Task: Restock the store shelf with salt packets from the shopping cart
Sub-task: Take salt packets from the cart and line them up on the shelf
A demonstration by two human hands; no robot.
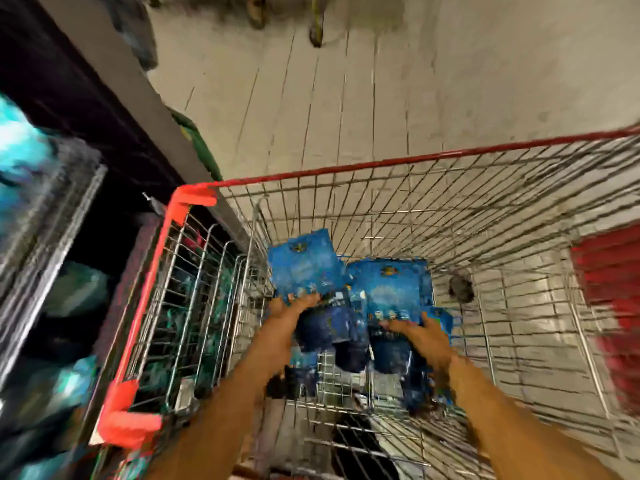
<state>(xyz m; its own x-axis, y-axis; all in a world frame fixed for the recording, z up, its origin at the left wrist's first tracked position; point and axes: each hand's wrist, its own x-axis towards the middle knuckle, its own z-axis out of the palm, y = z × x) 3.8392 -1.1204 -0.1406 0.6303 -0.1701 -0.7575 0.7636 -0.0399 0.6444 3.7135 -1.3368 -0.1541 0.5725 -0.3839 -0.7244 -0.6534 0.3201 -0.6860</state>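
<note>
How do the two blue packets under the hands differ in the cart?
The left packet, at the left hand, lies farther away, against the cart wall. The right packet, under the right hand, sits nearer and more central. Both are blue, blurred and gripped by their near edges.

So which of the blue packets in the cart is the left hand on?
The left hand grips the blue packet nearest the cart's shelf-side wall, at its near edge. The packet beside it is under the right hand.

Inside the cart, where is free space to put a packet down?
Free: the cart floor right of the packets, up to the right wall. Crowded: the left-centre, where both hands, left and right, grip packets.
</note>
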